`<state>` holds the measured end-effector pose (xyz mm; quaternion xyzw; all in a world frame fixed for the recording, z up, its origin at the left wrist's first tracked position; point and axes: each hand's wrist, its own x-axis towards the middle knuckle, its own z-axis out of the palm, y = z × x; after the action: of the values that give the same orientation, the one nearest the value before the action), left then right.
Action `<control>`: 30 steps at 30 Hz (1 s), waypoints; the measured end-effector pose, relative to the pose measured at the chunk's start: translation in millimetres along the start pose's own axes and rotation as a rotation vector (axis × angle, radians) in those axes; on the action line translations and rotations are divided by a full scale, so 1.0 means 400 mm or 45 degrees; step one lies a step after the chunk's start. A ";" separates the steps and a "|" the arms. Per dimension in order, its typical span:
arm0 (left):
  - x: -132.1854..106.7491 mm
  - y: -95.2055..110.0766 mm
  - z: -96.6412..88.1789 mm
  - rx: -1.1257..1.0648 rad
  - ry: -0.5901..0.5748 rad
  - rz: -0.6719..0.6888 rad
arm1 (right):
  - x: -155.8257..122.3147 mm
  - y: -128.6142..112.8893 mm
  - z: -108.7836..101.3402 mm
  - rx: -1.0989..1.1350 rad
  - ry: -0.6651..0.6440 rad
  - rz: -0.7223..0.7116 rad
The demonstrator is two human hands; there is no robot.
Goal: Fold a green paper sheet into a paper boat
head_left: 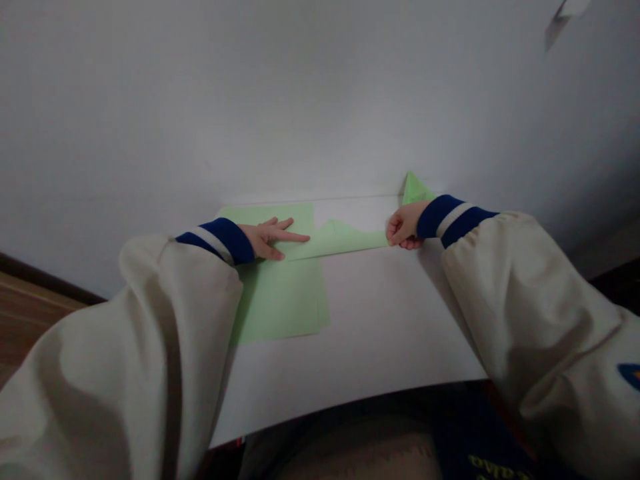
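Observation:
A folded light-green sheet of paper (345, 239) lies across the white tabletop, its long straight edge toward me and a low peak on the far side. My left hand (273, 239) rests on its left end with fingers spread and the index finger stretched along it. At the right end, my right hand (406, 225) pinches the paper's tip between thumb and fingers. Under and around my left hand are flat green sheets (280, 300). Just behind my right hand stands a folded green paper shape (415, 188) with a pointed top, its lower part hidden by the hand.
The white table (390, 333) meets a pale wall (300, 100) at its far edge. Its front edge is close to my lap. Brown wood (35, 300) shows at the far left, and a small white object (575, 7) is on the wall at upper right.

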<state>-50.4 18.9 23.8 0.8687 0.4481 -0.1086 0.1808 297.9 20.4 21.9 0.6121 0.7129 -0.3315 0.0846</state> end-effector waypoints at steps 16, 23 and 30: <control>-0.011 0.203 0.017 0.261 0.395 -0.249 | -0.044 -0.073 0.032 -0.344 0.446 -0.237; -0.018 0.231 0.044 0.299 0.541 -0.334 | -0.037 -0.066 0.048 -0.272 0.586 -0.299; -0.006 0.218 0.073 0.277 0.748 -0.459 | -0.018 -0.039 0.062 0.071 0.626 -0.223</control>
<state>18.9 -41.4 16.8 0.7841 0.6127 0.0686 -0.0711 278.2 -0.2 12.4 0.6123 0.7530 -0.1981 -0.1372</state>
